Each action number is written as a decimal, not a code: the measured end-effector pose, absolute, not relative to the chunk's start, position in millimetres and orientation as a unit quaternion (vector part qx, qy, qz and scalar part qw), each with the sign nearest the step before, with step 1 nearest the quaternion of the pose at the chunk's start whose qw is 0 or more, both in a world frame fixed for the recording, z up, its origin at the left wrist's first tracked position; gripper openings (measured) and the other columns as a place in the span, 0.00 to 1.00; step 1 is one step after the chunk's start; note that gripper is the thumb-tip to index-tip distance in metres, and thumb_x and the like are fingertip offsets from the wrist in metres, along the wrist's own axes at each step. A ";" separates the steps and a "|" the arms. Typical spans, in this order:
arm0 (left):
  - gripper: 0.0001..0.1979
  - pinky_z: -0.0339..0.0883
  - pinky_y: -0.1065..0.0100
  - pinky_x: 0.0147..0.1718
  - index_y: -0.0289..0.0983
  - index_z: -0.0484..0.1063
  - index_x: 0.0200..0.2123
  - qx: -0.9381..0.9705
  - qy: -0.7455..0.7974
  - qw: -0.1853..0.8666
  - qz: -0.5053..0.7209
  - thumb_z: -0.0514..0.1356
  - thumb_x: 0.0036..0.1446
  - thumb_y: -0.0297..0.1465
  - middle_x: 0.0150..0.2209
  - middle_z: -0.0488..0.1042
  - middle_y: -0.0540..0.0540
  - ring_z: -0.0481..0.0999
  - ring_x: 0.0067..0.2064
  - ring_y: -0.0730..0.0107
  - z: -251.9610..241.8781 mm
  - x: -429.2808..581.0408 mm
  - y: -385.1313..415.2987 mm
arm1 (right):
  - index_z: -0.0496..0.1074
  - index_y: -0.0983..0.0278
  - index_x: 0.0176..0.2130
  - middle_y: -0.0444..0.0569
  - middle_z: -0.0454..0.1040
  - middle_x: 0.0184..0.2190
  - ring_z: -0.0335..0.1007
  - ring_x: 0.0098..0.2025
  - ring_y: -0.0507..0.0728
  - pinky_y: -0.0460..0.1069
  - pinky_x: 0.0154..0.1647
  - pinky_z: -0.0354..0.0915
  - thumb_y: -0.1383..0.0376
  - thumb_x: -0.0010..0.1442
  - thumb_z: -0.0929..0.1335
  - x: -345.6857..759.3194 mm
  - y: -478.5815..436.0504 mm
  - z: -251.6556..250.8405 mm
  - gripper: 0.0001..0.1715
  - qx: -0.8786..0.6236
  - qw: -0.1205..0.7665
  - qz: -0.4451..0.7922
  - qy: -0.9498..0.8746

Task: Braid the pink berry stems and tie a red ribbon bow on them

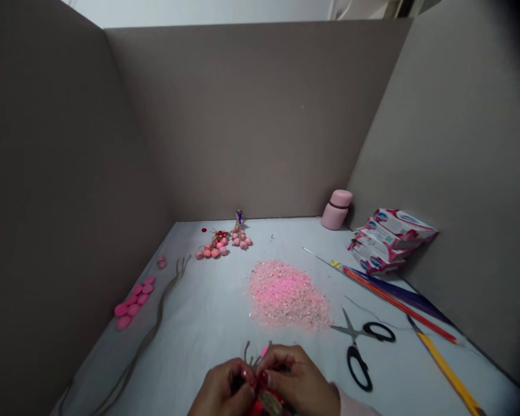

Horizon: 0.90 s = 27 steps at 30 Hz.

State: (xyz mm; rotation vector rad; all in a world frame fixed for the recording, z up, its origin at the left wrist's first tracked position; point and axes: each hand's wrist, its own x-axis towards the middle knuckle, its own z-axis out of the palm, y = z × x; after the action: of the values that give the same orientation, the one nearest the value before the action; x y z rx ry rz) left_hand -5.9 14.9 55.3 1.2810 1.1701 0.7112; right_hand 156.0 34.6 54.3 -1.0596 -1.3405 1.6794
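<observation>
1. Sitting at the lower edge of the view, a small twine bundle [248, 353] is getting cut off by the frame and is mostly disappearing behind fingers. About three twine ends are poking upward, with one pink bead [264, 350] just showing among them and a red ribbon [256, 407] showing below.
2. Closing around that bundle from both sides, the left hand [221, 390] and right hand [297, 378] are gripping it, nearly touching each other. The exact pinch is staying hidden. A pink sleeve [351, 403] is showing at the right wrist.
3. Lying farther up the desk [203, 329], two finished-looking bead clusters [212, 247] are resting side by side, one carrying a red bow and the other a purple top. A beside-them bead count is staying unclear.
4. Spreading at centre, a pile of pink flakes [286, 294] is lying well apart from the hands.
5. Lining the left side, about eight flat pink ovals [132, 303] are lying beside long twine strands [156, 309].
6. Lying at right, one pair of black-handled scissors [359, 346], one yellow knife [448, 372] and a few red and dark blue sticks [398, 304] are sitting near a stack of about four packets [390, 240], their exact count staying hard to make out.
7. Standing in the far corner, one pink flask [335, 209] is touching nothing else in view.
</observation>
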 end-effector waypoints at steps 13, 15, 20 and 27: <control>0.20 0.54 0.72 0.24 0.36 0.65 0.25 0.384 0.448 0.712 0.381 0.65 0.39 0.45 0.23 0.68 0.51 0.65 0.24 0.75 28.1 -4.8 10.7 | 0.76 0.66 0.28 0.45 0.69 0.23 0.66 0.27 0.51 0.45 0.28 0.59 0.59 0.51 0.68 164.3 37.8 61.0 0.12 -0.351 0.343 0.609 -0.622; 0.21 0.52 0.73 0.22 0.36 0.65 0.25 0.361 0.446 0.730 0.372 0.66 0.37 0.46 0.22 0.67 0.52 0.64 0.23 0.77 27.2 -4.6 10.5 | 0.76 0.66 0.28 0.45 0.69 0.23 0.66 0.27 0.51 0.45 0.28 0.59 0.60 0.51 0.68 164.2 38.6 61.2 0.12 -0.353 0.333 0.616 -0.621; 0.21 0.48 0.74 0.20 0.36 0.63 0.27 0.331 0.410 0.779 0.340 0.64 0.41 0.47 0.21 0.66 0.52 0.61 0.20 0.80 36.4 -5.3 10.8 | 0.77 0.67 0.24 0.45 0.70 0.21 0.65 0.26 0.52 0.45 0.27 0.59 0.68 0.43 0.71 160.7 39.9 57.3 0.04 -0.389 0.339 0.612 -0.599; 0.21 0.48 0.72 0.22 0.35 0.63 0.26 0.320 0.416 0.777 0.348 0.62 0.43 0.47 0.21 0.65 0.52 0.60 0.21 0.79 34.4 -3.1 12.5 | 0.76 0.68 0.24 0.46 0.70 0.21 0.66 0.26 0.52 0.46 0.27 0.60 0.71 0.41 0.70 159.6 39.1 57.5 0.04 -0.394 0.339 0.618 -0.590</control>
State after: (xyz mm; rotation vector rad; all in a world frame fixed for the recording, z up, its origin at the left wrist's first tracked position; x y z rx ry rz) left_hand -3.1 12.5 34.4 0.6926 0.9002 0.7523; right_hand 159.6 39.1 57.5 -1.0271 -1.5364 1.6098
